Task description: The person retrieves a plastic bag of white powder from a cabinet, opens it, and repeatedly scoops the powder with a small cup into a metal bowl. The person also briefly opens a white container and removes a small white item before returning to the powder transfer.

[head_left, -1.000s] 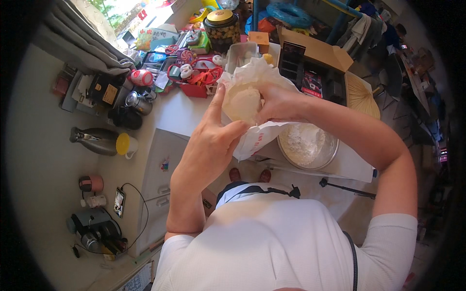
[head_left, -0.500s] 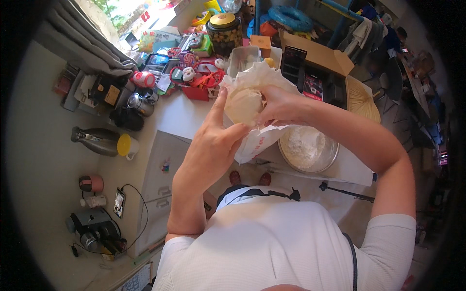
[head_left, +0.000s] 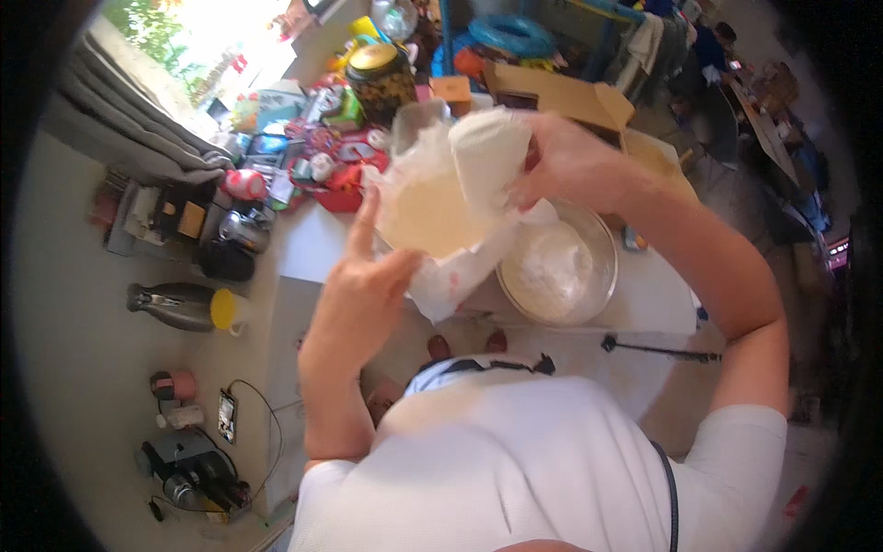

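Note:
My left hand (head_left: 354, 276) grips the near left rim of a white bag (head_left: 441, 293), with the index finger stretched up along its side and the thumb at its front. Inside the bag's wide mouth lies cream-coloured flour (head_left: 428, 219). Above the bag's right side, my right hand (head_left: 575, 166) is closed on a white cup (head_left: 490, 155), blurred by motion and tilted; its contents I cannot make out. Just right of the bag, a round clear bowl (head_left: 604, 299) stands on the white table, with a heap of white flour (head_left: 552, 265) in it.
Behind the bag are a clear plastic tub (head_left: 418, 124), a big dark jar with a gold lid (head_left: 379, 78) and an open cardboard box (head_left: 556, 92). Red toys and small packs (head_left: 336, 166) crowd the far left. A black stick (head_left: 662, 350) reaches past the table's front edge.
My right hand has lifted the cup up out of the bag's mouth, baring the flour inside. My left hand still grips the bag. The view has shifted slightly.

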`<action>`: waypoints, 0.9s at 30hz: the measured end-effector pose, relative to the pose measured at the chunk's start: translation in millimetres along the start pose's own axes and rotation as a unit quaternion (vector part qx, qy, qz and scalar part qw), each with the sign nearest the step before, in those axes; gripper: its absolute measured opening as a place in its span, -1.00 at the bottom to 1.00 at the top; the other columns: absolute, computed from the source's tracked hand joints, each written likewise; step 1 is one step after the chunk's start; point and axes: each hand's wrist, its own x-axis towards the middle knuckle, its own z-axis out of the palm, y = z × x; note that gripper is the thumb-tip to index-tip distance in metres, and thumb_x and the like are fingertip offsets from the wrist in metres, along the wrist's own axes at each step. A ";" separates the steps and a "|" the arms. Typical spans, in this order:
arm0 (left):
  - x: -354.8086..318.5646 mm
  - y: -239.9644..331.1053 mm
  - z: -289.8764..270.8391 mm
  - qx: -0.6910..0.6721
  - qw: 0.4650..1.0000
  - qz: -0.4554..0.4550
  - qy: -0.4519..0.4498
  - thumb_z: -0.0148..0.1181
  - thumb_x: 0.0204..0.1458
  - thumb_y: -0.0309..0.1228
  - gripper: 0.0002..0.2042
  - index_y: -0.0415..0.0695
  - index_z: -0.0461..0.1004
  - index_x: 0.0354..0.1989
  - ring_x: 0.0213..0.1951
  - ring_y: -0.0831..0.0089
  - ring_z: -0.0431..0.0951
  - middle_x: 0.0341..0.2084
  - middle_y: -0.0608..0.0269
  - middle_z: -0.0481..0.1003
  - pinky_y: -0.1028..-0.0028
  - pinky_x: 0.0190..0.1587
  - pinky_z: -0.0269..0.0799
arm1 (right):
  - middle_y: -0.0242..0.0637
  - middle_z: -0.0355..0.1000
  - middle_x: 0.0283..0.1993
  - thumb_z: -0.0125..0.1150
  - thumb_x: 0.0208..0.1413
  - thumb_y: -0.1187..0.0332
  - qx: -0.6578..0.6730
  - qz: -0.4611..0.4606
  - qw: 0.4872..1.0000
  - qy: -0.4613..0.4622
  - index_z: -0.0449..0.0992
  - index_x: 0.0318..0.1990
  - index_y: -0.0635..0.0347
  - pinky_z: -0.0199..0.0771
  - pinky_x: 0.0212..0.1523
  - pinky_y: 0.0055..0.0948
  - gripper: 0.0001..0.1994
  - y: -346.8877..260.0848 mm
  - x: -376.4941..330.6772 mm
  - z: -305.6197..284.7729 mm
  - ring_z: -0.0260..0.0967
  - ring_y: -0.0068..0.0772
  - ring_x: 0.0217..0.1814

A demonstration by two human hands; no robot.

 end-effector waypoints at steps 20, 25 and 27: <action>-1.7 0.4 6.9 0.007 1.000 -0.010 0.005 0.14 0.02 -0.75 -0.73 -0.14 0.65 -0.20 0.12 0.14 0.59 0.39 -0.04 0.27 0.38 -0.07 0.56 | 0.05 0.51 -0.16 0.48 -0.26 0.33 -0.317 0.182 0.918 0.154 0.43 -0.09 0.29 0.48 -0.02 -0.07 -0.48 271.8 -108.3 4.5 0.49 0.13 -0.05; -2.5 -1.2 5.9 0.009 1.000 -0.011 0.006 0.14 0.04 -0.73 -0.73 -0.13 0.66 -0.20 0.15 0.10 0.57 0.38 -0.06 0.27 0.35 -0.05 0.55 | -0.02 0.45 -0.06 0.50 -0.22 0.28 -0.510 0.162 0.835 0.129 0.43 -0.09 0.22 0.50 -0.03 0.00 -0.50 273.4 -104.9 9.1 0.48 0.15 -0.02; -1.7 2.9 5.0 0.004 1.000 -0.030 -0.003 0.14 0.05 -0.72 -0.74 -0.13 0.66 -0.20 0.17 0.08 0.55 0.38 -0.07 0.27 0.35 -0.04 0.55 | -0.02 0.42 -0.02 0.51 -0.20 0.25 -0.542 0.136 0.820 0.121 0.43 -0.07 0.20 0.52 -0.02 0.01 -0.49 267.8 -99.9 7.9 0.47 0.15 -0.01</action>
